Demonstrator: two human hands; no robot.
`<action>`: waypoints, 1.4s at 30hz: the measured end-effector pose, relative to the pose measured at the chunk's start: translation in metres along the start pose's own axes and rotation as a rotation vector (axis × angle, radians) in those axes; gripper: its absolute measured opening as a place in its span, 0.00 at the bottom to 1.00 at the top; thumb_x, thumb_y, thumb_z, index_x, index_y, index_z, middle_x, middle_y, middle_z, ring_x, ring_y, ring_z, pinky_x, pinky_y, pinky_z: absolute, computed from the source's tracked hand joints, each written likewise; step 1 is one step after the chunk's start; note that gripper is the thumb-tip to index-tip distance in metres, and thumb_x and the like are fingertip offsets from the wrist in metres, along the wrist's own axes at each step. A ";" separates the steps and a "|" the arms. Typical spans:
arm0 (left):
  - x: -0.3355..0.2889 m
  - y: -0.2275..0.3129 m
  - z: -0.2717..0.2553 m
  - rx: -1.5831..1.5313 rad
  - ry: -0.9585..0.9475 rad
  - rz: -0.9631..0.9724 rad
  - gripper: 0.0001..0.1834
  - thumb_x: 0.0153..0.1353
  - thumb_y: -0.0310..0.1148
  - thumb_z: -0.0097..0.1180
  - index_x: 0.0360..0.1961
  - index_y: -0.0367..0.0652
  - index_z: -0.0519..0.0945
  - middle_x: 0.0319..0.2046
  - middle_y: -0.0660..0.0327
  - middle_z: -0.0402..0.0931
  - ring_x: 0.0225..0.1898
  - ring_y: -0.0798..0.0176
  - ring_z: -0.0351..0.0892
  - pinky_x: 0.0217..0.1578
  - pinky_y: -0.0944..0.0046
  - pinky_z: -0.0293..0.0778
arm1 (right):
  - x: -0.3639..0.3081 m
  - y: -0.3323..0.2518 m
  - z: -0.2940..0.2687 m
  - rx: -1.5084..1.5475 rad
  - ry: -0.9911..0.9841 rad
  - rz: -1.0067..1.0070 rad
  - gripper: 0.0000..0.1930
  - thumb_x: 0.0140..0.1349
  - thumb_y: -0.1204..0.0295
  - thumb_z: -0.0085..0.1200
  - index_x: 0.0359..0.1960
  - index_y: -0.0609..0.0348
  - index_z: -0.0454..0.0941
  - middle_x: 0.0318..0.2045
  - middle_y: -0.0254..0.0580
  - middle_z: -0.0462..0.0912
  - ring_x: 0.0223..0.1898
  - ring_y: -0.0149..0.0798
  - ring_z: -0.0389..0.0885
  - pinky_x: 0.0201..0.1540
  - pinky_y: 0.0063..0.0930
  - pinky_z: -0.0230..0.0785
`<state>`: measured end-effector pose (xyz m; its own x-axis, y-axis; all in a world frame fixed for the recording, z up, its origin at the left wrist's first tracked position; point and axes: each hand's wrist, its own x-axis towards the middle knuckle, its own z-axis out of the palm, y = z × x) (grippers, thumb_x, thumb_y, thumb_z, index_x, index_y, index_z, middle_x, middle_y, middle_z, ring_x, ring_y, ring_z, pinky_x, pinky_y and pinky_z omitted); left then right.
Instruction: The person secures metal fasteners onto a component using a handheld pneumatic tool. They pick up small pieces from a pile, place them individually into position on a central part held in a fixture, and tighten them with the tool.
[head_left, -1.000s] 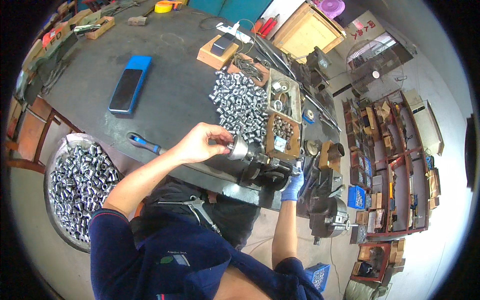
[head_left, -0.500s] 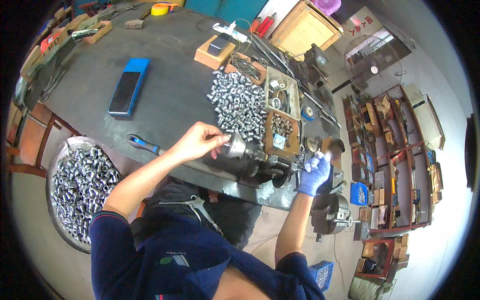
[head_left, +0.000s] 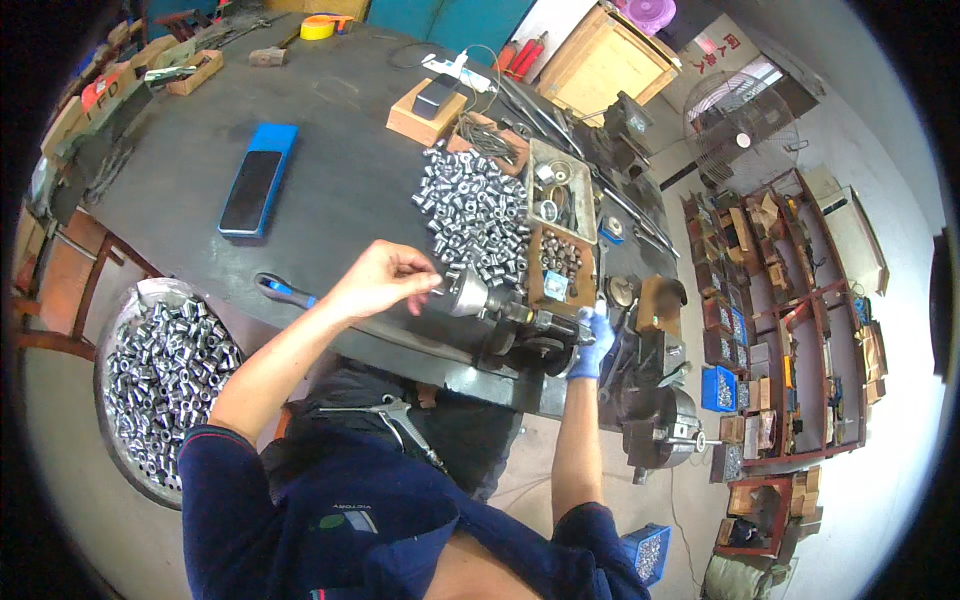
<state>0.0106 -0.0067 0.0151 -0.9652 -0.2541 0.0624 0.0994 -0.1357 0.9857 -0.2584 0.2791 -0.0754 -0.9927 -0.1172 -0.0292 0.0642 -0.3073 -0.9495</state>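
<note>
My bare left hand [head_left: 378,283] is at the left end of a small bench spindle machine, with thumb and fingers pinched together beside the round metal chuck [head_left: 464,292]. Whatever the fingertips hold is too small to make out. At the machine's other end, my right hand [head_left: 594,345], in a pale blue glove, has its fingers curled at a dark metal part; what they grip is hidden. The machine's dark body [head_left: 510,340] lies along the bench's near edge. Behind the chuck lies a heap of shiny metal sleeves [head_left: 475,215].
A wooden box of small parts [head_left: 560,265] and a tray of rings [head_left: 562,185] stand behind the machine. A blue-handled tool [head_left: 283,290] and a blue case [head_left: 258,180] lie leftward. Below left sits a round pan of sleeves [head_left: 170,390]; a vise [head_left: 662,430] is at right.
My right hand has moved left, onto the machine's right end. My left hand has shifted slightly left, and a little more of the chuck face shows.
</note>
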 end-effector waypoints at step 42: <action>0.065 -0.051 -0.054 0.739 0.085 0.128 0.13 0.48 0.25 0.58 0.36 0.33 0.75 0.27 0.51 0.77 0.27 0.55 0.78 0.30 0.61 0.74 | -0.067 0.010 -0.045 0.568 -0.357 0.253 0.17 0.63 0.57 0.41 0.34 0.57 0.75 0.25 0.34 0.78 0.18 0.28 0.73 0.19 0.19 0.66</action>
<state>-0.0440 -0.0684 -0.0394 -0.9319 -0.3018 0.2012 -0.0074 0.5704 0.8213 -0.1963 0.3267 -0.0968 -0.8524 -0.5220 -0.0312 0.4280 -0.6623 -0.6150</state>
